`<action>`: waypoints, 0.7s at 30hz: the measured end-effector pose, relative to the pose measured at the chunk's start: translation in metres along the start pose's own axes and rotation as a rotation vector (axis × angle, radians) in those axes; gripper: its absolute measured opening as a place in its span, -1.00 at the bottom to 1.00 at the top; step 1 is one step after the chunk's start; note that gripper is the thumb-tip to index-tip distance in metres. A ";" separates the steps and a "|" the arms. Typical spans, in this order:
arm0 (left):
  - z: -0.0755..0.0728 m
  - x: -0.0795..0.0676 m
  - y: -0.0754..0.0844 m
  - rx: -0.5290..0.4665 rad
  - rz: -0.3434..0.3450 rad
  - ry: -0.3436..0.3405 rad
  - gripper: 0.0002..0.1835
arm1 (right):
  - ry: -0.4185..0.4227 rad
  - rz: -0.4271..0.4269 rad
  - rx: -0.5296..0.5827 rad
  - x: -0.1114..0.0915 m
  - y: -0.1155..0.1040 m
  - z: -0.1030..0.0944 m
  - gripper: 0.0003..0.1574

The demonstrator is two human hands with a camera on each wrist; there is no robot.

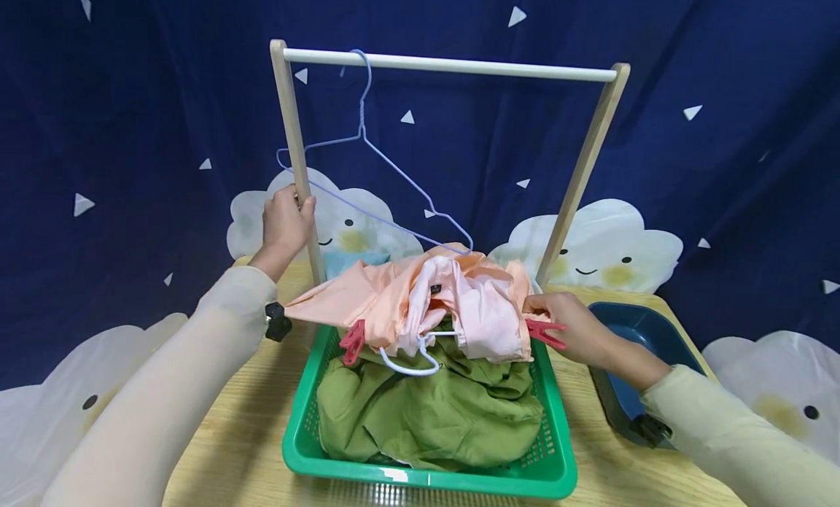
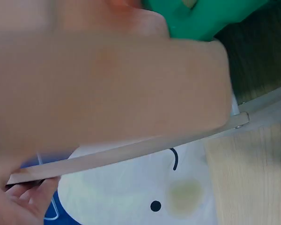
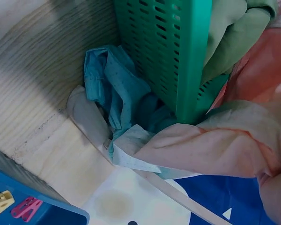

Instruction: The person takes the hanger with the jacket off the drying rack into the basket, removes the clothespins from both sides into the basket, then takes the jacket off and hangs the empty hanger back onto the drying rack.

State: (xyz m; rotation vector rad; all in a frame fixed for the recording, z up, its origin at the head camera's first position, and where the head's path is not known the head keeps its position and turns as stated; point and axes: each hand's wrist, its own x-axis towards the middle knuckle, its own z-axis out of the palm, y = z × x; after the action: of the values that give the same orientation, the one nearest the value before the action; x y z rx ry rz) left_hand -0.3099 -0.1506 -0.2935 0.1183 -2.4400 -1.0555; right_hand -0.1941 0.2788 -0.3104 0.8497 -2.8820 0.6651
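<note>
In the head view, my left hand [image 1: 287, 221] grips the left wooden post [image 1: 292, 120] of a small clothes rack. A lavender wire hanger [image 1: 403, 175] hangs from its white rod [image 1: 453, 64]. A peach-pink garment [image 1: 367, 295] on a white hanger [image 1: 413, 368] lies over the green basket [image 1: 429, 478]. Red clothespins [image 1: 352, 342] sit at its left and right edges. My right hand [image 1: 564, 328] holds the garment's right side, beside a red clothespin [image 1: 546, 333]; its fingertips are partly hidden. In the left wrist view, fingers [image 2: 37, 199] wrap the post, behind a blurred skin-toned shape.
Green clothing [image 1: 433, 412] fills the basket. A blue basin [image 1: 643, 346] stands at the right, with clothespins [image 3: 25, 208] inside it in the right wrist view. Teal cloth [image 3: 117, 89] lies beside the basket. A dark blue curtain [image 1: 164, 91] hangs behind the wooden table [image 1: 230, 427].
</note>
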 end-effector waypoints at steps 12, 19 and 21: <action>-0.048 -0.010 -0.007 0.219 0.099 -0.455 -0.42 | -0.031 -0.068 0.130 0.003 0.004 0.004 -0.67; -0.061 -0.028 -0.002 0.174 0.264 -0.617 -0.52 | -0.054 -0.079 0.261 0.003 0.005 0.002 -0.57; -0.063 -0.033 0.000 0.070 0.340 -0.744 -0.56 | -0.055 -0.104 0.311 0.004 0.006 0.001 -0.59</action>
State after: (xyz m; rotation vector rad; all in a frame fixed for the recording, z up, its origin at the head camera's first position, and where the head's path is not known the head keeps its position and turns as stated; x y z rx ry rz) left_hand -0.2520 -0.1837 -0.2694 -0.7708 -2.9794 -0.9655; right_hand -0.2003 0.2808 -0.3129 1.0585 -2.7980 1.1140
